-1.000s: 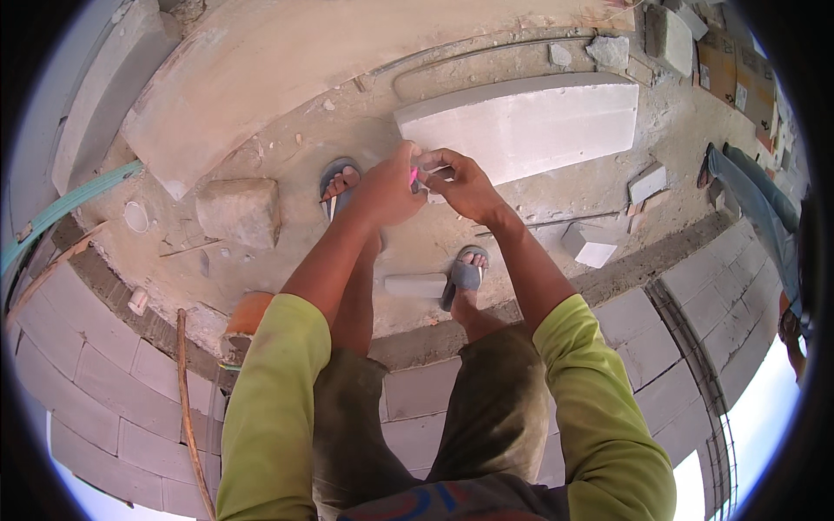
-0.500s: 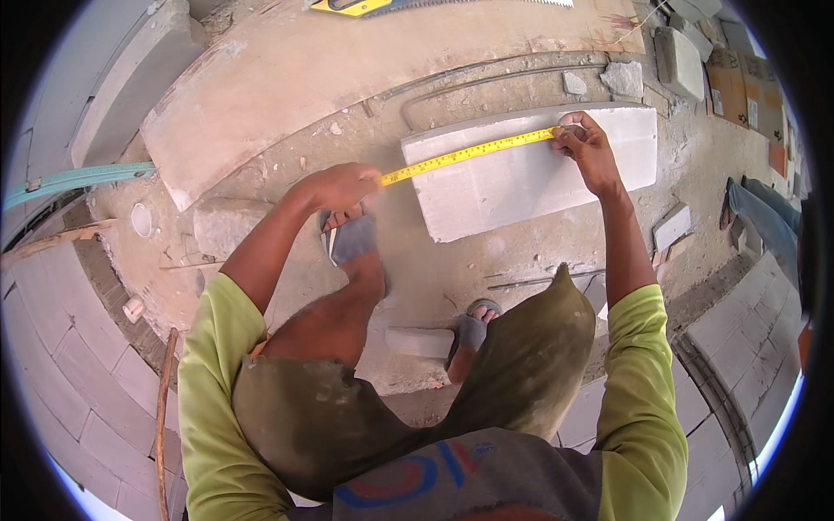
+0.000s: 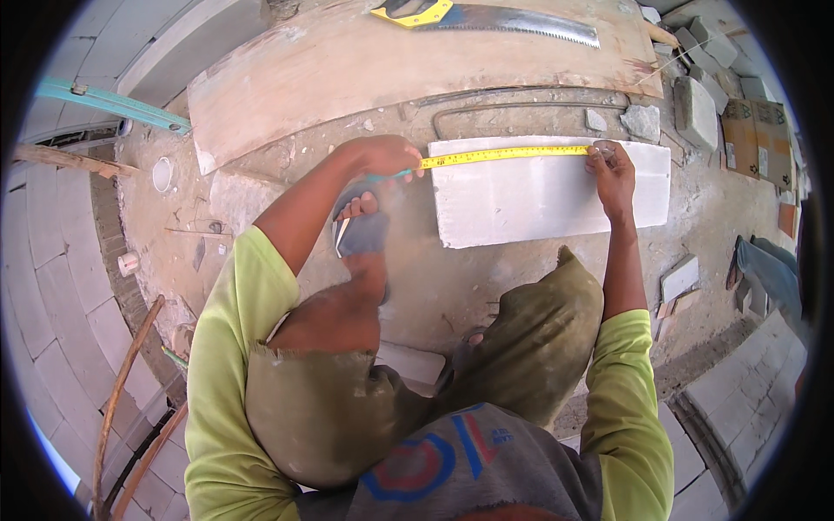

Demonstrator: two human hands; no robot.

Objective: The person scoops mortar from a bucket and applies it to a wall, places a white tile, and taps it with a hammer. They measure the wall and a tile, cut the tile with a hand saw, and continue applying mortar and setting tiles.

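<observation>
A yellow tape measure is stretched over the upper part of a pale grey-white block lying on the ground. My left hand is closed around the tape's case end, just left of the block; only a bit of teal shows under the fingers. At the other end, my right hand pinches the tape between thumb and fingers, above the block's right part. The blade runs nearly level along the block's far edge.
Beyond the block lies a wooden board with a yellow-handled handsaw on it. A bent metal rod lies between board and block. Cardboard boxes and broken blocks stand at right. My sandalled left foot is near the block.
The tape now lies more level, nearer the block's far edge. My right hand has shifted along the block with the tape, and the view has moved, showing more of the handsaw.
</observation>
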